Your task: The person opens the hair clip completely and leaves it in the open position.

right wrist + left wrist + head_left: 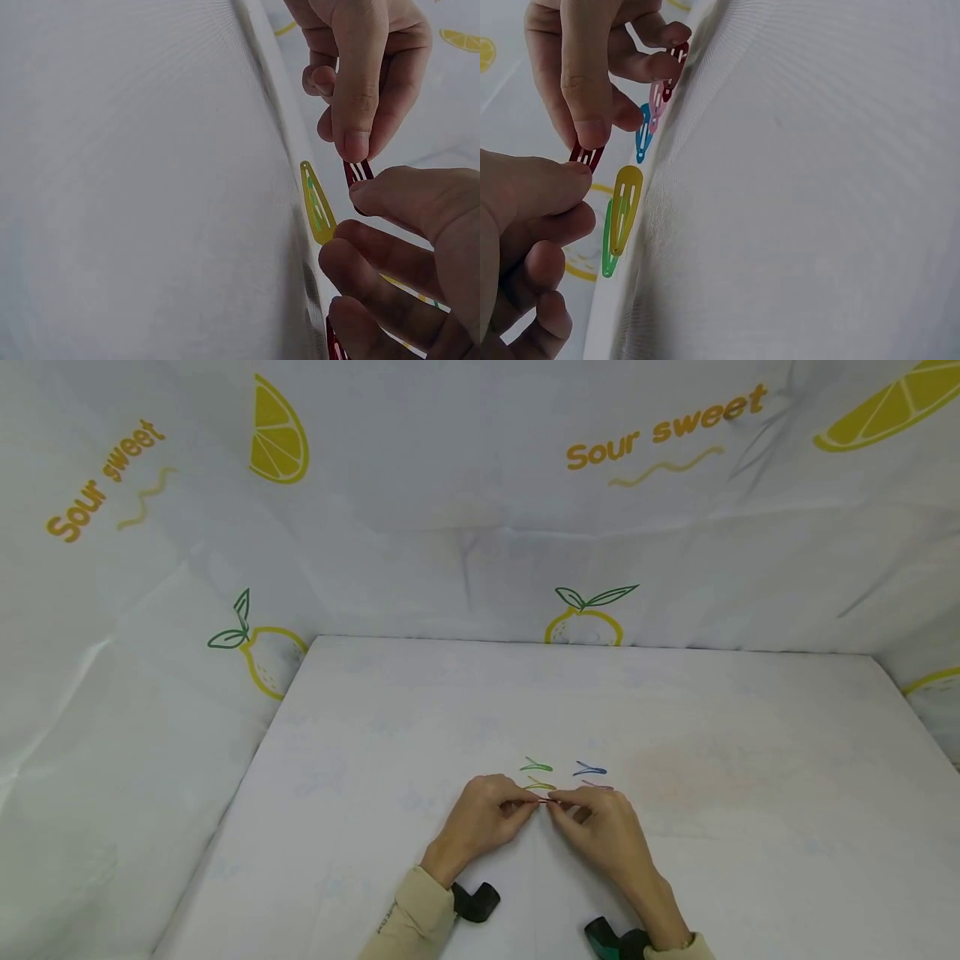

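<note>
Both hands meet over the white table, pinching one dark red snap hair clip (586,156) between thumbs and forefingers. My left hand (480,817) holds one end of it, and my right hand (603,833) grips the other; the fingertips cover much of the clip. Just beyond the hands lie a yellow hair clip (630,174) and a green one (537,768), with a blue one (592,770) to their right. A pink clip (658,105) lies nearer the right hand. Another dark red clip (668,91) shows by the right hand's lower fingers, partly hidden by them.
White cloth covers the table (360,735). A white curtain printed with lemons (450,527) rises behind the table's far edge and along its left side. Dark wrist-worn devices (480,903) sit at both cuffs.
</note>
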Tool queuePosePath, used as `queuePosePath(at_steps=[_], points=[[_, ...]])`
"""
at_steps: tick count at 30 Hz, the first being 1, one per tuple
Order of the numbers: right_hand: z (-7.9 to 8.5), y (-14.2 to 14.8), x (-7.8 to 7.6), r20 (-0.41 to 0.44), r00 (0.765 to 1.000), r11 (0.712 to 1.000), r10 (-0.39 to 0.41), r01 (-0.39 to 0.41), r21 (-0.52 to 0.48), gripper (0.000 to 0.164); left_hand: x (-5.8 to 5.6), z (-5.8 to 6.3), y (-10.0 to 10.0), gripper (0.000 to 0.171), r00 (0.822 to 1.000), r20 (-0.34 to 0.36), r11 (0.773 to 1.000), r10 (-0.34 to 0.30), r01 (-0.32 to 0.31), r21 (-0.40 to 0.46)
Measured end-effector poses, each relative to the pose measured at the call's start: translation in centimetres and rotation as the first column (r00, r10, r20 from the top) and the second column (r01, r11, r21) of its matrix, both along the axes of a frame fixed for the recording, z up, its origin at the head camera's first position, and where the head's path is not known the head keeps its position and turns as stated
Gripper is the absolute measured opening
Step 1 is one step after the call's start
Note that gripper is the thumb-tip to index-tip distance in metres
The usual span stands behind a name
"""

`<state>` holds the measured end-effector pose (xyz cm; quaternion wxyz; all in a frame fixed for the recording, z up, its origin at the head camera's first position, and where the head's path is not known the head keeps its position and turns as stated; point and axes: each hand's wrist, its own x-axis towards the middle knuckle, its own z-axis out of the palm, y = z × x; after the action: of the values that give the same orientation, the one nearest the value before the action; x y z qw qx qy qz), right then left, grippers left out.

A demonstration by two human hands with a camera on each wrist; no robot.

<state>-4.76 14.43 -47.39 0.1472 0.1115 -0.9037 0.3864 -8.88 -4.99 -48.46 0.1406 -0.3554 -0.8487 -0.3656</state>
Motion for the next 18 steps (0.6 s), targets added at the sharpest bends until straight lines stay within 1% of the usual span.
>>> queuePosePath(at_steps=[4, 10, 13, 18], points=[[0.04, 0.11, -0.06, 0.027, 1.0, 1.0, -0.002, 0.002, 0.01, 0.014, -0.04, -0.06, -0.09, 0.005, 1.0, 0.006, 1.0, -0.007, 0.007, 0.007], [0.23, 0.19, -0.03, 0.067, 0.998, 0.999, -0.017, 0.014, 0.038, 0.013, 0.03, -0.1, -0.38, 0.003, 0.997, 0.077, 1.0, -0.005, 0.005, 0.002], [0.3, 0.25, -0.03, 0.088, 0.996, 0.999, -0.021, 0.017, 0.039, 0.012, 0.08, -0.03, -0.49, 0.005, 0.994, 0.112, 1.0, -0.003, 0.003, -0.003], [0.25, 0.36, -0.12, 0.135, 0.991, 0.999, -0.013, 0.007, 0.048, 0.01, 0.0, -0.03, -0.45, 0.008, 0.99, 0.142, 1.0, -0.013, 0.015, -0.014]])
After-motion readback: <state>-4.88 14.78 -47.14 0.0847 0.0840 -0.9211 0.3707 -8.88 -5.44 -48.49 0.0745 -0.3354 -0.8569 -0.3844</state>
